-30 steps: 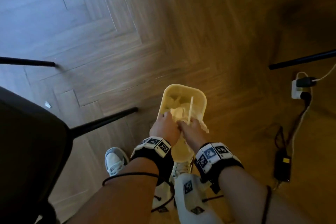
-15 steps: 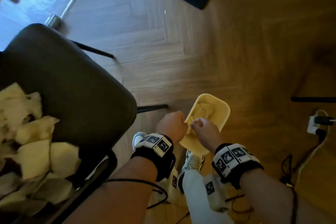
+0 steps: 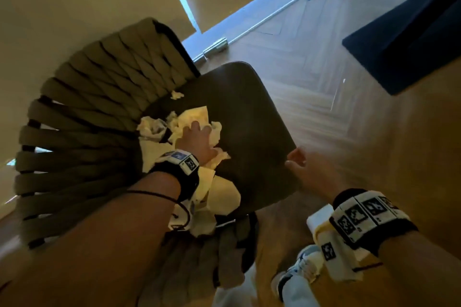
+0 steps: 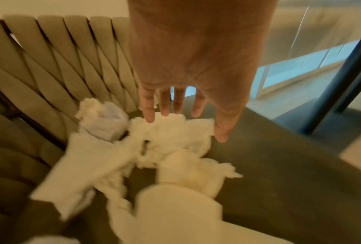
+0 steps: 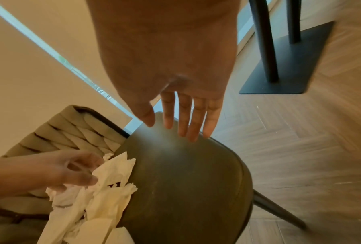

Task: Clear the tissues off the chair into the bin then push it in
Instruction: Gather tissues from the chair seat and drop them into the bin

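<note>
Crumpled white tissues (image 3: pixel 219 194) lie heaped on the left part of the chair's dark seat (image 3: pixel 249 119), against its woven beige back (image 3: pixel 87 107). My left hand (image 3: pixel 197 137) hovers low over the heap, fingers spread. In the left wrist view the left hand (image 4: pixel 181 115) has its fingertips (image 4: pixel 149 117) at the top of the tissues (image 4: pixel 169 132), nothing gripped. My right hand (image 3: pixel 295 159) is at the seat's near right corner. The right wrist view shows the right hand (image 5: pixel 175 127) with straight fingers above the seat (image 5: pixel 185 181); the tissues (image 5: pixel 112 181) are beside it. The bin is not in view.
Herringbone wood floor (image 3: pixel 324 112) spreads to the right of the chair. A black table base plate (image 5: pixel 279 79) with dark legs stands beyond it. A chair leg (image 5: pixel 279 213) sticks out to the right. A window track (image 3: pixel 249 30) runs behind. My shoe (image 3: pixel 299 271) is below.
Both hands have left the yellow bin on the floor and come up to the chair. The left now reaches over the tissue heap and the right is at the seat corner.
</note>
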